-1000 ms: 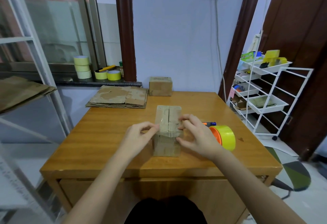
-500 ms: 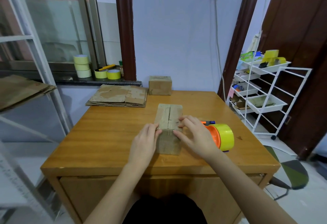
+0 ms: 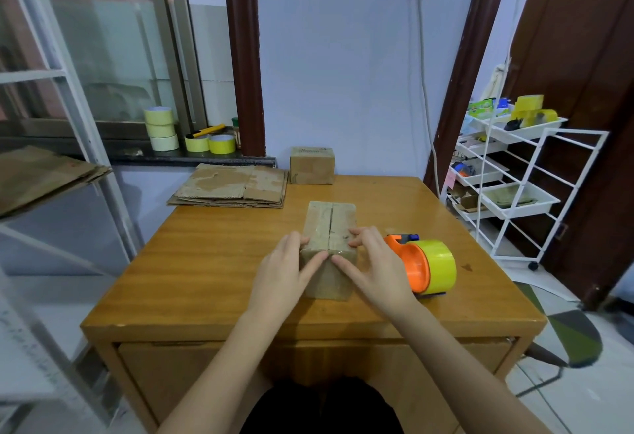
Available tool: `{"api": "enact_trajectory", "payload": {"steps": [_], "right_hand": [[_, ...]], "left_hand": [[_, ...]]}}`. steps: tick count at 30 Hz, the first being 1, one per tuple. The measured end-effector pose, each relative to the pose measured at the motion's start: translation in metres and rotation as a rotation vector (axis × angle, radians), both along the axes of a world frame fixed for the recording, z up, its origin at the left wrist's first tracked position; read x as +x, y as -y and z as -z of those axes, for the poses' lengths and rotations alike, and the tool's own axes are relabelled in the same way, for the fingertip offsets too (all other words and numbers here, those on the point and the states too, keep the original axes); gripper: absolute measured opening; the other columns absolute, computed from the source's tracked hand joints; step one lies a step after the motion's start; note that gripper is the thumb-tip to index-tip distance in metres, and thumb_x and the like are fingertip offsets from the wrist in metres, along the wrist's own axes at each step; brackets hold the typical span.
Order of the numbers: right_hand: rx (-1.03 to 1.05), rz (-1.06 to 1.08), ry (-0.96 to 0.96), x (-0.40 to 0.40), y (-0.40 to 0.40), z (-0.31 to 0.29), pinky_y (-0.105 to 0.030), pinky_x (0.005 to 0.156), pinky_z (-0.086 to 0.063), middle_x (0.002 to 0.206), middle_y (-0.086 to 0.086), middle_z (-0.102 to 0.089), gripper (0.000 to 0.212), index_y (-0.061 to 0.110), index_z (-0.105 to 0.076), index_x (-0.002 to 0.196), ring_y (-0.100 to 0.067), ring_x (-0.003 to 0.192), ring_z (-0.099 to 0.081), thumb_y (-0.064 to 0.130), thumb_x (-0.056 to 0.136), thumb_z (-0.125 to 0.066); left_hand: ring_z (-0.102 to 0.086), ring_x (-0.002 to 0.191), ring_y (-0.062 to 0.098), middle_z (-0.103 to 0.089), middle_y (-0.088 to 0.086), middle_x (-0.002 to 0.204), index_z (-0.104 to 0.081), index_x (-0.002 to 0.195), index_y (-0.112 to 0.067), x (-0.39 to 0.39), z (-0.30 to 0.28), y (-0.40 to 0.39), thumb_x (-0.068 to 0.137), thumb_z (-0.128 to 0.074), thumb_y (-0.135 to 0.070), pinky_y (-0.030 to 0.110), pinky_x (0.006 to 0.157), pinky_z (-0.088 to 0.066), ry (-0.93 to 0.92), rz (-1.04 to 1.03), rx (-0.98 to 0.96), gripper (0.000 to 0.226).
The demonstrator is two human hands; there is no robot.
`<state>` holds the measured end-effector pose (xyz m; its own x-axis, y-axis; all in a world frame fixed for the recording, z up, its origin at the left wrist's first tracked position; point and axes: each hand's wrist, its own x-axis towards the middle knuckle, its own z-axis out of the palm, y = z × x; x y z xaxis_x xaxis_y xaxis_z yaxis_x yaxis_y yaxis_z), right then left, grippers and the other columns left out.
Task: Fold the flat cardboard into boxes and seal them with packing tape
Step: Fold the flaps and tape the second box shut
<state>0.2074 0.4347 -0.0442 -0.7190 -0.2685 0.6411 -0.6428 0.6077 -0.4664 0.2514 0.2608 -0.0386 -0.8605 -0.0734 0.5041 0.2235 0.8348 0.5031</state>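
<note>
While both hands press on it, one folded cardboard box [image 3: 329, 241] stands at the middle of the wooden bench [image 3: 206, 262], its long axis running near to far and a central seam visible along its top. The left hand [image 3: 284, 276] rests against the near left corner of the box, fingers straight, with the thumb laid on the near top edge. The right hand [image 3: 374, 272] rests against the near right side, fingers spread over the top right edge and the thumb pressing the near edge; the two thumb tips almost meet at the seam. Neither grip is curled round anything.

One tape dispenser [image 3: 425, 269], orange-bodied with one yellow roll, lies on the bench just to the right of the right hand. One closed box [image 3: 311, 165] sits at the far edge of the bench. One stack of flat cardboard [image 3: 233, 186] lies at the far left corner; the sheet count cannot be told.

On the window sill, three pale tape rolls [image 3: 160, 129] are stacked, and two yellow rolls [image 3: 210, 143] sit side by side to their right. One white wire trolley [image 3: 535, 173] stands to the right of the bench.
</note>
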Motion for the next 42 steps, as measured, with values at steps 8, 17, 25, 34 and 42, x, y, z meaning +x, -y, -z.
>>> {"api": "enact_trajectory", "payload": {"steps": [8, 17, 25, 34, 42], "right_hand": [[-0.151, -0.223, 0.164, -0.010, -0.013, 0.005, -0.006, 0.093, -0.035, 0.121, 0.014, -0.054, 0.013, 0.012, -0.060, 0.098, 0.006, 0.118, -0.048, 0.020, 0.089, -0.065], [-0.224, -0.321, 0.276, -0.012, -0.019, 0.007, -0.031, 0.105, -0.041, 0.131, 0.011, -0.051, 0.021, 0.032, -0.057, 0.102, -0.004, 0.127, -0.045, 0.012, 0.096, -0.054], [-0.361, -0.070, 0.324, 0.008, -0.002, 0.022, -0.027, 0.110, -0.034, 0.146, 0.011, -0.037, 0.035, 0.030, -0.044, 0.129, -0.005, 0.135, -0.035, 0.032, 0.095, -0.052], [-0.483, 0.034, 0.259, 0.021, 0.014, 0.028, -0.033, 0.100, -0.047, 0.117, 0.008, -0.057, 0.031, 0.023, -0.056, 0.124, -0.004, 0.113, -0.054, 0.017, 0.094, -0.058], [-0.448, -0.075, 0.560, 0.019, 0.010, 0.021, -0.034, 0.111, -0.037, 0.144, 0.008, -0.046, 0.051, 0.022, -0.033, 0.148, -0.004, 0.130, -0.043, 0.031, 0.100, -0.046]], "left_hand": [[-0.056, 0.113, 0.015, -0.059, 0.000, 0.124, -0.057, 0.106, -0.009, -0.005, -0.005, 0.018, 0.095, -0.054, -0.027, 0.022, 0.090, -0.042, 0.035, 0.156, 0.005, 0.021], [-0.058, 0.108, 0.011, -0.058, -0.004, 0.122, -0.059, 0.115, -0.015, -0.006, 0.000, 0.021, 0.098, -0.048, -0.021, 0.030, 0.093, -0.047, 0.075, 0.221, 0.094, 0.021], [-0.060, 0.094, 0.009, -0.060, -0.013, 0.109, -0.063, 0.116, -0.030, -0.005, 0.009, 0.021, 0.093, -0.056, -0.028, 0.038, 0.081, -0.055, 0.064, 0.216, 0.325, 0.024], [-0.058, 0.091, 0.005, -0.059, -0.012, 0.108, -0.064, 0.118, -0.024, -0.005, 0.009, 0.015, 0.094, -0.056, -0.028, 0.035, 0.078, -0.056, 0.050, 0.178, 0.323, 0.027], [-0.056, 0.089, 0.001, -0.050, -0.018, 0.103, -0.062, 0.120, -0.021, -0.002, 0.008, 0.003, 0.094, -0.053, -0.034, 0.031, 0.077, -0.056, 0.024, 0.127, 0.281, 0.029]]}}
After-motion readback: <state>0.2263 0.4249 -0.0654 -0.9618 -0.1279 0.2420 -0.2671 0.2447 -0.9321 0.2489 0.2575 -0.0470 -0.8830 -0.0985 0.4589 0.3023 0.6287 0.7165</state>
